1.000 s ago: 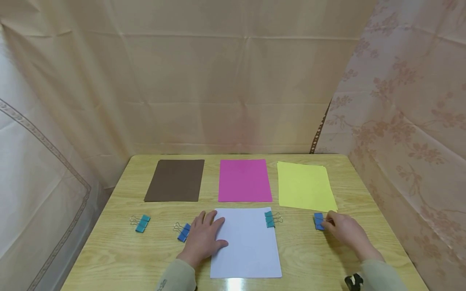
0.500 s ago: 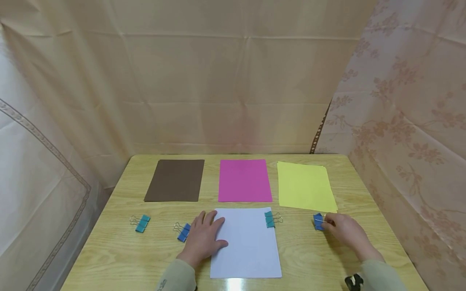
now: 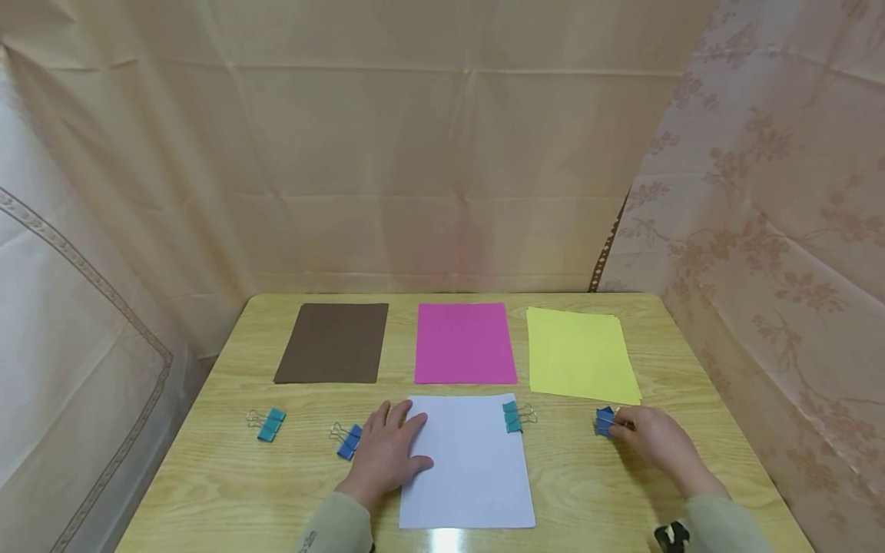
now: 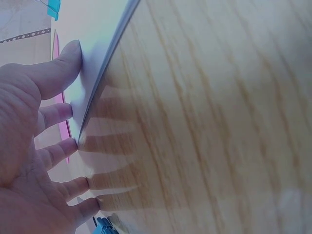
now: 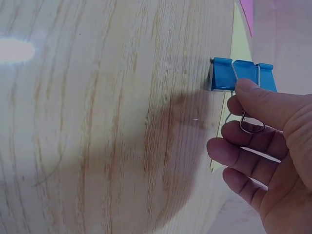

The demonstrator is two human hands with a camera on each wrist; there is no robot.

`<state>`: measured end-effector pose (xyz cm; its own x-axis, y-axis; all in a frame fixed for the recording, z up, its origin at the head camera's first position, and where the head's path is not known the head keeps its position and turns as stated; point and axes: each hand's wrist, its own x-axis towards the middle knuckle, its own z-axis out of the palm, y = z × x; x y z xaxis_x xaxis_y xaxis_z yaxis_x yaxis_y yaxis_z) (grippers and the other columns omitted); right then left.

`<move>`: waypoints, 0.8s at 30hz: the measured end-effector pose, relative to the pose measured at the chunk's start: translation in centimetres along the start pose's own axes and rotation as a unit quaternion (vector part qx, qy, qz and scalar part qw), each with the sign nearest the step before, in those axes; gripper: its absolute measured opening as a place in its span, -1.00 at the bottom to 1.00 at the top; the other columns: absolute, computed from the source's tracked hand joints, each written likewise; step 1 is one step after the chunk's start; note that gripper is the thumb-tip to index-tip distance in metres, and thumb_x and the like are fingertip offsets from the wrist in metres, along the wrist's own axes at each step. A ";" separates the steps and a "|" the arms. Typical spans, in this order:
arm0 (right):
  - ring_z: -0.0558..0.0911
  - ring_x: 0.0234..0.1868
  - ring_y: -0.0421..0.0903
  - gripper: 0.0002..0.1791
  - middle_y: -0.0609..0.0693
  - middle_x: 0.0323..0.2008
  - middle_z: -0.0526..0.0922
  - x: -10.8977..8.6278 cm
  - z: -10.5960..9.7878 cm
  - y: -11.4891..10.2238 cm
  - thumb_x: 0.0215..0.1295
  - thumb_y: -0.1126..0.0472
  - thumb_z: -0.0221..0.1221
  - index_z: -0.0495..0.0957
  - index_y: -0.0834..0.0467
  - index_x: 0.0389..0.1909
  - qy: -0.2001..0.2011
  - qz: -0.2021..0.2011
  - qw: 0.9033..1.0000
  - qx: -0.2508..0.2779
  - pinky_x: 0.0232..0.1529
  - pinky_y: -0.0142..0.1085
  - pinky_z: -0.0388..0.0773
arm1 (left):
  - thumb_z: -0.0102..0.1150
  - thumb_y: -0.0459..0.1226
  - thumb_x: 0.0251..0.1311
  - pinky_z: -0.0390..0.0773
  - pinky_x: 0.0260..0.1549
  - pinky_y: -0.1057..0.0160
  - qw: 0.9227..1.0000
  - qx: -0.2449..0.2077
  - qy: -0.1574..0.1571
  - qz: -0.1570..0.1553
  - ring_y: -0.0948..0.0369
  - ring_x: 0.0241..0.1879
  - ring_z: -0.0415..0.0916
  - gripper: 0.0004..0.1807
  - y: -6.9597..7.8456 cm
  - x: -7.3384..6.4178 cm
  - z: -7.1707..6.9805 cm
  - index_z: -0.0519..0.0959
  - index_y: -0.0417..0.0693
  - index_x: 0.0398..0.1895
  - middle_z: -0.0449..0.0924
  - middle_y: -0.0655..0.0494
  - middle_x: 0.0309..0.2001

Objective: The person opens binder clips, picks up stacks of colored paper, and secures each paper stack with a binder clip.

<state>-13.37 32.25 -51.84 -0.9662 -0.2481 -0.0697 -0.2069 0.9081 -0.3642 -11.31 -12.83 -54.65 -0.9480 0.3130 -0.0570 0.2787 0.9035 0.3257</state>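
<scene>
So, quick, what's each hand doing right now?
Left hand: open, resting at the edge of the white paper.
Right hand: closed, holding a blue clip.

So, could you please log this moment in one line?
left hand: touches white rectangular paper | right hand: pinches blue metal binder clip

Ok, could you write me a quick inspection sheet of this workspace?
Surface: wood-grain table, light glare at its near edge.
Job's things: white paper, first teal clip on its right edge; first blue clip apart, further right.
Clutter: second teal clip and second blue clip, left; brown paper, pink paper, yellow paper behind.
Hands: left fingers spread at the white paper's left edge; right fingers pinch the first blue clip's wire.
Cables: nothing seen.
Surroundings: beige cloth behind, floral cloth right, pale cloth left.
</scene>
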 end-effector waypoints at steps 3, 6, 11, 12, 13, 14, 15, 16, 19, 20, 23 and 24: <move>0.36 -0.50 -0.20 -0.83 -0.20 -0.53 0.52 0.0 0.1 0.0 0.30 0.18 0.35 0.60 0.03 -0.46 -0.001 -0.001 1.000 0.000 -0.46 -0.27 0.32 | 0.40 0.16 0.15 0.17 0.39 -0.33 1.000 0.002 0.000 0.000 -0.36 0.45 0.12 -0.24 0.0 0.0 0.0 0.50 0.07 0.38 0.27 -0.11 0.47; 0.36 -0.50 -0.19 -0.83 -0.20 -0.54 0.52 0.1 0.1 0.0 0.30 0.19 0.35 0.60 0.04 -0.47 -0.003 0.000 1.000 -0.001 -0.46 -0.26 0.32 | 0.40 0.16 0.15 0.17 0.38 -0.33 1.000 0.001 0.001 0.001 -0.35 0.45 0.11 -0.24 -0.1 0.1 0.1 0.50 0.07 0.38 0.27 -0.11 0.47; 0.35 -0.50 -0.18 -0.82 -0.19 -0.55 0.50 0.1 0.1 -0.1 0.30 0.19 0.35 0.59 0.04 -0.48 -0.006 0.005 1.000 -0.004 -0.47 -0.26 0.32 | 0.40 0.16 0.15 0.17 0.38 -0.33 1.000 0.002 0.001 0.001 -0.35 0.46 0.11 -0.24 -0.1 0.1 0.2 0.50 0.08 0.38 0.27 -0.10 0.47; 0.35 -0.50 -0.18 -0.82 -0.19 -0.55 0.50 0.1 0.2 -0.1 0.30 0.19 0.35 0.58 0.04 -0.48 -0.006 0.005 1.000 -0.005 -0.47 -0.26 0.32 | 0.40 0.16 0.15 0.17 0.38 -0.33 1.000 0.003 0.001 0.001 -0.35 0.46 0.11 -0.24 -0.1 0.1 0.2 0.50 0.08 0.38 0.27 -0.10 0.47; 0.35 -0.50 -0.19 -0.81 -0.20 -0.55 0.49 0.1 0.2 -0.1 0.30 0.19 0.35 0.58 0.04 -0.48 -0.006 0.005 1.000 -0.005 -0.47 -0.26 0.32 | 0.40 0.16 0.15 0.17 0.38 -0.33 1.000 0.003 0.001 0.000 -0.35 0.46 0.11 -0.24 -0.1 0.1 0.2 0.50 0.08 0.38 0.27 -0.10 0.47; 0.35 -0.50 -0.19 -0.81 -0.19 -0.55 0.49 0.1 0.2 -0.1 0.30 0.19 0.35 0.58 0.04 -0.48 -0.005 0.004 1.000 -0.005 -0.47 -0.26 0.32 | 0.40 0.16 0.15 0.16 0.39 -0.33 1.000 0.004 0.001 0.000 -0.35 0.46 0.11 -0.24 -0.1 0.1 0.2 0.50 0.08 0.38 0.27 -0.10 0.48; 0.34 -0.50 -0.19 -0.80 -0.19 -0.56 0.48 0.1 0.2 -0.1 0.30 0.19 0.35 0.57 0.04 -0.49 -0.004 0.003 1.000 -0.006 -0.47 -0.26 0.31 | 0.40 0.17 0.15 0.16 0.39 -0.33 1.000 0.004 0.001 -0.001 -0.35 0.46 0.11 -0.24 -0.1 0.1 0.2 0.50 0.08 0.38 0.27 -0.10 0.48; 0.34 -0.50 -0.19 -0.80 -0.20 -0.56 0.48 0.1 0.2 -0.1 0.30 0.19 0.36 0.57 0.04 -0.49 -0.003 0.002 1.000 -0.006 -0.47 -0.26 0.31 | 0.39 0.17 0.15 0.16 0.39 -0.33 1.000 0.004 0.001 -0.001 -0.35 0.46 0.11 -0.24 -0.1 0.2 0.2 0.50 0.08 0.38 0.27 -0.10 0.48; 0.34 -0.51 -0.19 -0.80 -0.20 -0.56 0.47 0.0 0.3 -0.2 0.29 0.19 0.36 0.57 0.03 -0.50 0.000 -0.001 1.000 -0.006 -0.47 -0.27 0.31 | 0.40 0.17 0.15 0.16 0.39 -0.33 1.000 0.005 0.001 -0.002 -0.35 0.46 0.11 -0.24 -0.1 0.2 0.2 0.50 0.09 0.38 0.27 -0.09 0.48; 0.34 -0.51 -0.19 -0.79 -0.20 -0.56 0.47 0.0 0.4 -0.2 0.29 0.19 0.36 0.57 0.03 -0.50 0.000 -0.002 1.000 -0.005 -0.48 -0.28 0.31 | 0.40 0.16 0.14 0.16 0.39 -0.33 1.000 0.006 0.000 -0.002 -0.35 0.46 0.11 -0.24 -0.1 0.2 0.1 0.50 0.09 0.38 0.27 -0.09 0.48; 0.34 -0.51 -0.20 -0.80 -0.20 -0.56 0.47 0.0 0.5 -0.2 0.28 0.20 0.37 0.57 0.03 -0.50 0.001 -0.002 1.000 -0.006 -0.48 -0.28 0.32 | 0.40 0.16 0.14 0.17 0.38 -0.34 1.000 0.008 -0.002 -0.002 -0.35 0.46 0.11 -0.24 -0.2 0.2 0.1 0.50 0.09 0.38 0.27 -0.09 0.48; 0.34 -0.51 -0.20 -0.79 -0.20 -0.57 0.47 0.0 0.5 -0.1 0.27 0.20 0.37 0.57 0.03 -0.51 0.002 -0.001 1.000 -0.007 -0.48 -0.28 0.32 | 0.40 0.16 0.14 0.17 0.38 -0.34 1.000 0.008 -0.003 -0.002 -0.34 0.46 0.11 -0.24 -0.2 0.2 0.1 0.50 0.09 0.38 0.27 -0.09 0.48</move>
<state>-13.29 31.94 -52.26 -0.9663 -0.2492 -0.0654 -0.2115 0.9122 -0.3510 -11.49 -12.90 -54.80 -0.9485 0.3102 -0.0635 0.2768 0.9097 0.3096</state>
